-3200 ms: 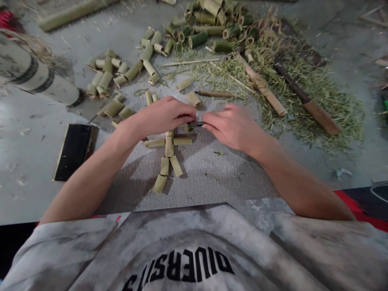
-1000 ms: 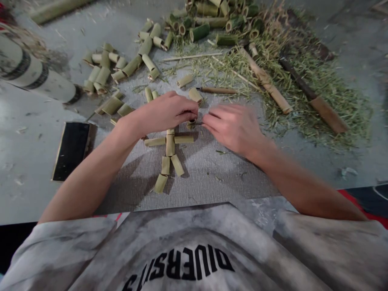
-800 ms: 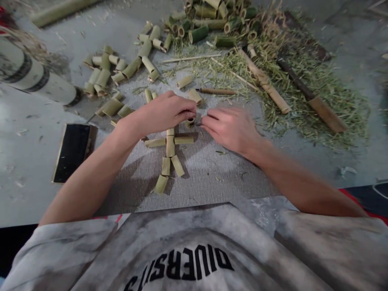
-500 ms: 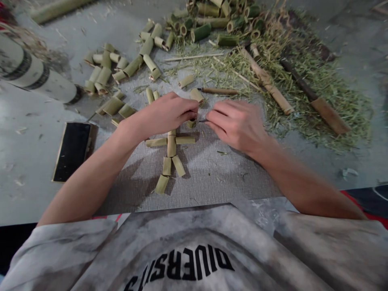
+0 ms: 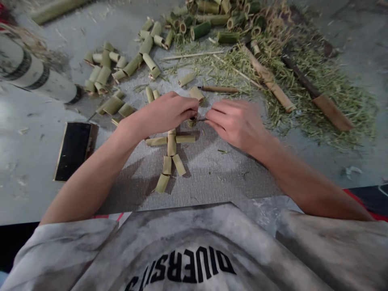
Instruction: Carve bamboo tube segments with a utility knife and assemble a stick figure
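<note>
My left hand (image 5: 176,111) is closed around a short hollow piece of bamboo (image 5: 191,122), its open end facing right. My right hand (image 5: 232,121) pinches a thin dark metal blade (image 5: 201,119) whose tip reaches that open end; the rest of the tool is hidden by my fingers. Just below my left hand lies a stick figure of cut bamboo pieces (image 5: 171,144) on the grey textured mat. Beyond my hands a loose bamboo piece (image 5: 196,94) lies beside a wooden-handled carving tool (image 5: 220,89).
Several more bamboo figures (image 5: 147,45) lie farther back on the mat. Green shavings (image 5: 327,113) and cut bamboo tubes (image 5: 200,31) are heaped at the back right, with a large wooden-handled knife (image 5: 332,112) on them. A black phone-like slab (image 5: 72,151) lies left, near a white cylinder (image 5: 45,79).
The blade in my right hand has moved slightly left, closer to the bamboo's open end. A small chip now lies below the hands. My left hand stays in place.
</note>
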`<state>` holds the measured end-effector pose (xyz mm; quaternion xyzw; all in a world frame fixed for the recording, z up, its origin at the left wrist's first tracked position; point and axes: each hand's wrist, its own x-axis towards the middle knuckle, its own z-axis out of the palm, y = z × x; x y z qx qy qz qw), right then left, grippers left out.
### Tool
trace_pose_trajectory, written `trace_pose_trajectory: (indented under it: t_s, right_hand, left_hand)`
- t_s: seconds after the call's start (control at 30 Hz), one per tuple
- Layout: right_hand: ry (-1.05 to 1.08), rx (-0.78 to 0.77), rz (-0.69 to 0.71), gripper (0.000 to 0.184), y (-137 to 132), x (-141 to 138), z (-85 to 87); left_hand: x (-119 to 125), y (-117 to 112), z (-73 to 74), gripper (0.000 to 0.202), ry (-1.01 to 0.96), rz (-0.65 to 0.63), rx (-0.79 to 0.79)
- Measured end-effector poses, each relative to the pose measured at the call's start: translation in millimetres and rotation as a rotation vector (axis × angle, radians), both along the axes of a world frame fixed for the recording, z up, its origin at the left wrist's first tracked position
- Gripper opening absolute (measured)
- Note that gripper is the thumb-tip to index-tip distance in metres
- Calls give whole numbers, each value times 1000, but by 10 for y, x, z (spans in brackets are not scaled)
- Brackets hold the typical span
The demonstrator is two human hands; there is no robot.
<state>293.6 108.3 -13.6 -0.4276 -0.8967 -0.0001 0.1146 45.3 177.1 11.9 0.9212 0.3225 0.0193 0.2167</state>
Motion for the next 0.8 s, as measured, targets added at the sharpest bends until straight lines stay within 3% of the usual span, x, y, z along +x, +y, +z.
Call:
trace_pose_trajectory:
  t_s: [0.33,0.53,0.8]
  right_hand:
    - [-104,-70,10,37,10,-65,-65]
    - [29,-24,24,33,20,-12,-71]
    - [69,-133,56,35,40,-35,-68]
  left_hand:
    - [2,0,28,34,64,22,1]
    - [5,12,19,31,12,9,-15]
    - [-4,43,23,35,30,-24,-18]
